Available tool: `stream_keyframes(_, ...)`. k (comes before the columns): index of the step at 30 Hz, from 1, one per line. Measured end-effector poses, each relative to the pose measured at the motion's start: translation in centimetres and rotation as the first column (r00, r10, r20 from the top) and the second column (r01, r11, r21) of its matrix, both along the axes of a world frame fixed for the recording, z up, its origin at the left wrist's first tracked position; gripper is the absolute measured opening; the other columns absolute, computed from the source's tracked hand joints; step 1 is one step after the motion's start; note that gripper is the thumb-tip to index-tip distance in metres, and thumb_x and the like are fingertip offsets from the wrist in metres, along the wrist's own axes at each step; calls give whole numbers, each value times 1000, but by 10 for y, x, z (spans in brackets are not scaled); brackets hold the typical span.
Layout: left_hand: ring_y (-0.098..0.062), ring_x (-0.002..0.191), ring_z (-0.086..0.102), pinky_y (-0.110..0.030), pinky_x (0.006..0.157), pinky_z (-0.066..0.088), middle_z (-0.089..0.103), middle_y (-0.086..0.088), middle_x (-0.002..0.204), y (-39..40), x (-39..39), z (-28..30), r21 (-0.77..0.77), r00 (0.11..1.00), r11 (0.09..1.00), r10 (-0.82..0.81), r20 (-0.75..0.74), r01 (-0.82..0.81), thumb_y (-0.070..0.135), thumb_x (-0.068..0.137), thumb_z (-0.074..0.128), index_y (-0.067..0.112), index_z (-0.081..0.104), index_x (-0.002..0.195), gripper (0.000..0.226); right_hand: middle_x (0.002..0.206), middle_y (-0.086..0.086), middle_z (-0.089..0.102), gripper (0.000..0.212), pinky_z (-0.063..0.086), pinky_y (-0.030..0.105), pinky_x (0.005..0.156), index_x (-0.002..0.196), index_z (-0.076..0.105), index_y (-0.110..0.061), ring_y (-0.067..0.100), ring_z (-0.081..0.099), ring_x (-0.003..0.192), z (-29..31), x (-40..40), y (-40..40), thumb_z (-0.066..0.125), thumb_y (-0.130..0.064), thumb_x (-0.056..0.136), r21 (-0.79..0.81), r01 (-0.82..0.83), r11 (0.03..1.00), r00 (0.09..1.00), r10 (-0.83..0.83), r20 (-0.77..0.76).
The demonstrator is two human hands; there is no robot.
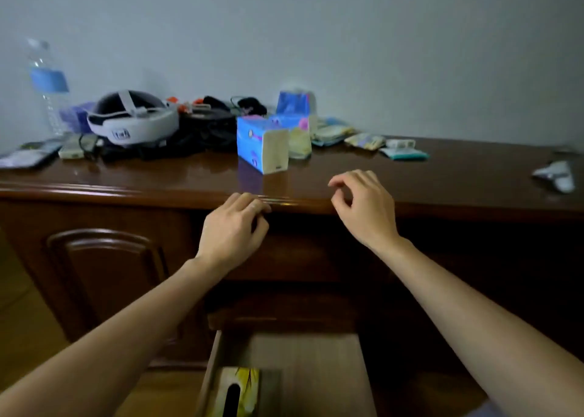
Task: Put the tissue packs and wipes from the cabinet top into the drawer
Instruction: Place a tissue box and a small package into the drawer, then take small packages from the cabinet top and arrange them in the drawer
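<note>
From the head camera, the left hand [232, 227] rests with curled fingers on the front edge of the dark glossy wooden cabinet top [442, 176], gripping nothing. The right hand [363, 208] hovers just above that edge, fingers loosely curled and empty. A blue plastic-wrapped tissue pack [260, 143] stands behind the hands, with smaller packs and wipes [366, 140] to its right. Below, the pale wooden drawer [316, 369] is pulled out, holding a yellow tissue box [240, 391].

A clear water bottle [47, 84] with a blue label stands at the far left against the pale wall [379, 37]. Right of it lies a white headset [132, 119], touching a heap of black cables and gear [205, 126]. A crumpled white wrapper [556, 175] lies far right.
</note>
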State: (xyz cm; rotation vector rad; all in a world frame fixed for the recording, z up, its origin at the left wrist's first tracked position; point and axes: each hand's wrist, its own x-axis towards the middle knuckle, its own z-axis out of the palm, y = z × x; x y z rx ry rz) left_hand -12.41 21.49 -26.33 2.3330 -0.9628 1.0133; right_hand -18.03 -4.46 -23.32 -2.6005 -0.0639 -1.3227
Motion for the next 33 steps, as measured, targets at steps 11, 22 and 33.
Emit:
stream_keyframes(11, -22, 112, 58, -39, 71, 54, 57, 0, 123, -140, 74, 79, 159, 978, 970, -165, -125, 184, 24, 94, 53, 19, 65, 116, 25, 111, -14, 68, 33, 51, 34, 80, 110, 71, -36, 13, 59, 106, 22, 55, -66, 42, -47, 98, -120, 86, 989, 879, -132, -459)
stream_keyframes(22, -24, 129, 44, -40, 106, 38, 51, -4, 136, -279, 176, 66, 231, 965, 967, -48, -257, 109, 31, 99, 46, 21, 52, 139, 41, 138, -5, 56, 41, 53, 33, 85, 136, 54, -35, 15, 54, 122, 57, 137, -204, 59, -39, 96, 57, 337, 940, 831, -268, -488)
stream_keyframes(33, -23, 134, 40, -41, 115, 30, 51, -5, 138, -316, 245, 60, 132, 987, 984, 132, -88, -120, 36, 95, 43, 17, 53, 137, 48, 151, 18, 40, 51, 36, 55, 111, 151, 39, -20, 38, 39, 137, 47, 262, -270, 43, -36, 103, -154, 594, 790, 473, -498, -727)
